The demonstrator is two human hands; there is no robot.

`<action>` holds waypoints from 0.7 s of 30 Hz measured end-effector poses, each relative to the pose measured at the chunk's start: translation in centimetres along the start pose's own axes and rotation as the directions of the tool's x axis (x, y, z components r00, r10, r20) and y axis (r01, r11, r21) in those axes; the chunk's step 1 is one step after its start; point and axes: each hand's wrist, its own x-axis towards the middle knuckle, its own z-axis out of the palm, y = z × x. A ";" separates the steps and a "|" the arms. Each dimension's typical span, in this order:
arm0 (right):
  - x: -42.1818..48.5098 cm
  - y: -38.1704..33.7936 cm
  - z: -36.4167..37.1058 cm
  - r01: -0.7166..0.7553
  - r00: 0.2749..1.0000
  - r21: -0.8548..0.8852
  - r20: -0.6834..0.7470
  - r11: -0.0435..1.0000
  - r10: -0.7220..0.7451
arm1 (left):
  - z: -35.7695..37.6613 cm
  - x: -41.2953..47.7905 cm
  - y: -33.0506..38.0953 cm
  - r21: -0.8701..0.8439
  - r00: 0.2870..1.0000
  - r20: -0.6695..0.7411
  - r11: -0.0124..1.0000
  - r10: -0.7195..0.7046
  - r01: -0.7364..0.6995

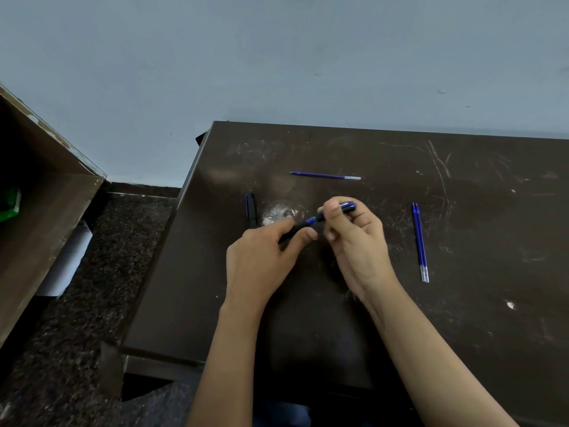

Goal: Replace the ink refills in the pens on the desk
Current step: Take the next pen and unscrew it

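1. Fingers of the left hand [261, 260] pinch the blue pen [311, 221]; fingers of the right hand [357, 245] curl round its other end, over the desk [477, 318].
2. Beyond that pen lies one refill [324, 175]; to its right, two refills [420, 241]; to its left, a second pen [251, 209].

My right hand [354, 238] covers part of the pen [312, 221], my left hand [258, 260] its lower end. The desk [477, 217] is cut off at right.

The dark brown table [462, 303] is smooth with a dull sheen. It is heavily scratched and scuffed, and has a pale worn patch near its middle. The blue-and-black plastic pen [312, 221] looks glossy on its blue parts. The thin blue plastic refills [420, 241] end in clear plastic. The pale grey-blue wall [277, 57] is matt paint, and the dark speckled floor [123, 241] looks grainy, like stone.
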 end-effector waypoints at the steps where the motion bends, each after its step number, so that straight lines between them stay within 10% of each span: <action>1: 0.2 -0.2 -0.3 0.013 0.998 0.035 -0.059 0.999 -0.010 | -0.2 0.0 -0.3 -0.020 1.000 -0.011 1.000 -0.005 0.005; 5: 0.5 -0.9 -1.8 0.097 0.980 -0.360 -0.131 0.928 -0.153 | -0.4 0.2 -1.0 -0.087 0.997 -0.080 0.996 -0.018 0.011; 9: -0.4 -0.4 -0.9 0.237 0.969 -0.793 0.154 0.561 -0.192 | 0.6 0.6 -0.5 -0.250 0.992 -0.124 0.968 -0.033 0.001; 14: -0.5 1.0 -1.5 0.336 0.938 -0.916 0.347 0.218 0.009 | 0.8 0.6 -0.6 -0.259 0.984 -0.177 0.963 0.026 -0.072; 18: -0.4 0.7 -1.4 0.338 0.938 -0.906 0.347 0.254 -0.011 | 0.7 0.5 -0.3 -0.254 0.994 -0.113 0.967 -0.007 -0.022; 21: -0.3 -0.1 -1.1 0.143 0.990 -0.824 0.112 0.548 -0.090 | 1.0 0.6 -0.2 -0.302 0.998 -0.052 0.952 0.038 -0.052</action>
